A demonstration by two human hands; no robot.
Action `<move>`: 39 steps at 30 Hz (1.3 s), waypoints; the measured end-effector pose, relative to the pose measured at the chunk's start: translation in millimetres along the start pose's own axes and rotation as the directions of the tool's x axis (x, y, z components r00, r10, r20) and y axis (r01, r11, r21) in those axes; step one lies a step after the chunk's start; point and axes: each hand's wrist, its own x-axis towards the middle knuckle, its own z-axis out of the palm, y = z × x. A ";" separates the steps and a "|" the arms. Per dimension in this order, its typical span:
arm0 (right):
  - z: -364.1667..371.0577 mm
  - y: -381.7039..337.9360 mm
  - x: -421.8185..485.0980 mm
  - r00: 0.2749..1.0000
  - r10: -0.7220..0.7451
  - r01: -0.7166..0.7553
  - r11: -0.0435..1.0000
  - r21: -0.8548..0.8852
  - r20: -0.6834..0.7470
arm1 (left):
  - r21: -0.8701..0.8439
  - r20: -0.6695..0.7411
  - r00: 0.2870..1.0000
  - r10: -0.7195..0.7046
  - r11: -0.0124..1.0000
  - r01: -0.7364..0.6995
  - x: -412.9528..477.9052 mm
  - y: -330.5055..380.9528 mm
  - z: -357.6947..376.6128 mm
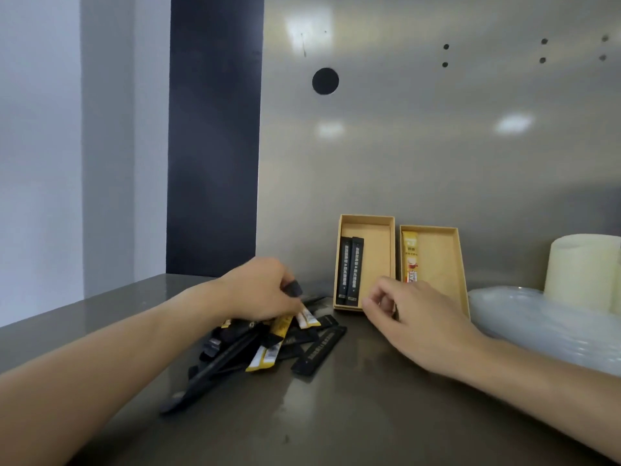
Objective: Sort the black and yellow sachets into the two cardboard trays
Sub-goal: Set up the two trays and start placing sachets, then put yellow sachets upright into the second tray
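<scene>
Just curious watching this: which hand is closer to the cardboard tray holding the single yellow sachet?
Right. The right hand overlaps the near end of that cardboard tray; the left hand is off to its left, over the sachet pile.

The left hand pinches a black sachet above the mixed pile on the steel counter. The right hand hovers, fingers curled, before two cardboard trays: the left tray holds two black sachets, the right tray one yellow sachet.

Your counter lies bare at 6 o'clock. The sachet pile blocks 9 o'clock, plastic sheeting (with a pale roll behind) crowds 3 o'clock, trays and steel wall close 12.
</scene>
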 end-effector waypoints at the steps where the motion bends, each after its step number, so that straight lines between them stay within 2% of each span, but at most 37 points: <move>1: -0.4 0.2 -0.2 1.000 -0.006 0.006 1.000 0.001 0.009 | -0.005 -0.031 1.000 -0.005 1.000 0.005 1.2 -2.9 -1.7; 5: -0.3 3.8 -1.9 1.000 -0.016 0.016 1.000 -0.004 0.027 | -0.041 -0.106 0.994 -0.018 0.999 0.014 0.9 -13.7 -8.9; 7: -0.1 5.0 -1.8 0.999 -0.021 0.022 1.000 -0.018 0.027 | 0.009 -0.113 0.994 0.009 1.000 -0.008 -0.8 -14.3 -10.5; 13: 0.7 5.8 1.2 1.000 -0.002 0.003 0.998 -0.067 0.018 | 0.197 0.084 0.994 -0.067 0.979 0.049 -6.9 -0.6 4.1; 22: 4.4 10.8 2.0 0.999 -0.051 0.049 0.989 -0.137 -0.008 | 0.378 0.053 0.997 -0.065 0.925 0.040 -13.7 19.3 1.5; 24: 3.6 9.6 1.7 0.998 -0.053 0.049 0.989 -0.143 -0.021 | 0.290 -0.005 1.000 -0.017 0.957 0.017 -15.5 23.9 -1.4; 27: 5.3 6.0 0.0 0.997 -0.065 0.061 0.991 -0.117 -0.031 | -0.047 -0.222 0.974 0.034 0.998 -0.045 -11.3 31.8 0.4; 29: 4.5 2.3 -1.2 0.995 -0.099 0.097 0.994 -0.042 -0.034 | -0.328 -0.353 0.936 0.003 0.936 -0.127 -8.0 38.3 4.5; 31: 1.1 -5.1 -3.2 0.991 -0.132 0.133 0.991 0.027 -0.028 | -0.504 -0.390 0.921 -0.004 0.838 -0.209 -8.2 41.6 7.5; 39: 4.4 -11.8 -8.7 0.989 -0.143 0.141 0.987 0.079 0.027 | -0.634 -0.294 0.956 0.020 0.744 -0.211 -18.8 39.1 17.9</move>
